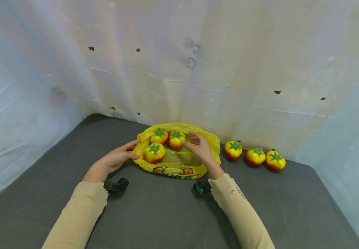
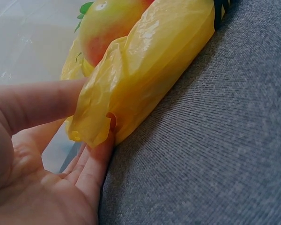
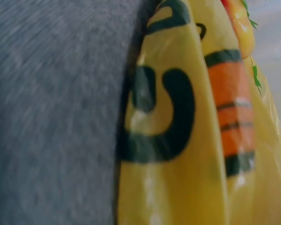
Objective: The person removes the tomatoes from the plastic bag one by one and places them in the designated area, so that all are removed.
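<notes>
A yellow plastic bag (image 1: pixel 179 162) lies with its mouth spread wide, holding three red-and-yellow toy tomatoes (image 1: pixel 155 153) with green leafy tops. My left hand (image 1: pixel 117 157) pinches the bag's left rim; in the left wrist view the thumb (image 2: pixel 42 104) lies on one side of the folded plastic and fingers on the other. Above the bag's inside, my right hand (image 1: pixel 201 148) has its thumb and fingers spread apart, with nothing seen between them. Its thumb tip is close to the rear right tomato (image 1: pixel 177 140); whether they touch, I cannot tell. The right wrist view shows mostly printed bag wall (image 3: pixel 173 122).
Three more toy tomatoes (image 1: pixel 255 156) stand in a row right of the bag. Everything rests on a dark grey table (image 1: pixel 167 211). Whitish sheeting (image 1: pixel 179 69) hangs behind and along both sides.
</notes>
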Tool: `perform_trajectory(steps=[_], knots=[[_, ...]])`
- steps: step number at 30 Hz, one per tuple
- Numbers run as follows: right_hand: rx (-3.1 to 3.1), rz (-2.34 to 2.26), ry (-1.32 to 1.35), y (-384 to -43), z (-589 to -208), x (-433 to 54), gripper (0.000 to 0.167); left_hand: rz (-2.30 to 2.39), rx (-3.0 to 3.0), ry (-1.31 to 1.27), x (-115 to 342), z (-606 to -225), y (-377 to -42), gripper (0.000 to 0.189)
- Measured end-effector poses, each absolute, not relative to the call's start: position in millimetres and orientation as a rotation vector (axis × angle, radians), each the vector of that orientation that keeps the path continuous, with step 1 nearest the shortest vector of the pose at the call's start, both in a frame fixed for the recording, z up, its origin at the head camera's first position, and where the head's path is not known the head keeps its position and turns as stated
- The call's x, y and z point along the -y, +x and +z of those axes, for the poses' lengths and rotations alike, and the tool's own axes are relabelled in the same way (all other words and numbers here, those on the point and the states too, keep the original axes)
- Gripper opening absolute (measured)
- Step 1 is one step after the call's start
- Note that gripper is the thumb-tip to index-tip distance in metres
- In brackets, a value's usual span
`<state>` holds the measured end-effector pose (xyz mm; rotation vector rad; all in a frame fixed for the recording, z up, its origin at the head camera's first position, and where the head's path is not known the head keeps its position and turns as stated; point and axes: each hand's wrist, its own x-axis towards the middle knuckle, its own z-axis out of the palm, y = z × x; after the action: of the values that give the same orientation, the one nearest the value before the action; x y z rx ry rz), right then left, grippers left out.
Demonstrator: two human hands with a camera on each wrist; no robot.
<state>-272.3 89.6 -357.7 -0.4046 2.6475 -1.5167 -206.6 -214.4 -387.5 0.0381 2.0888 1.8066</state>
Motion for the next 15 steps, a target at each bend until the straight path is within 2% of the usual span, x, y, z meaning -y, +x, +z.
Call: perform_trajectory(steps=[15], knots=[[-2.645, -1.452, -0.438, -277.4, -360.7, -63.2, 0.071, 1.809, -2.085, 0.064, 214.5, -387.9, -207.4, 0.08]])
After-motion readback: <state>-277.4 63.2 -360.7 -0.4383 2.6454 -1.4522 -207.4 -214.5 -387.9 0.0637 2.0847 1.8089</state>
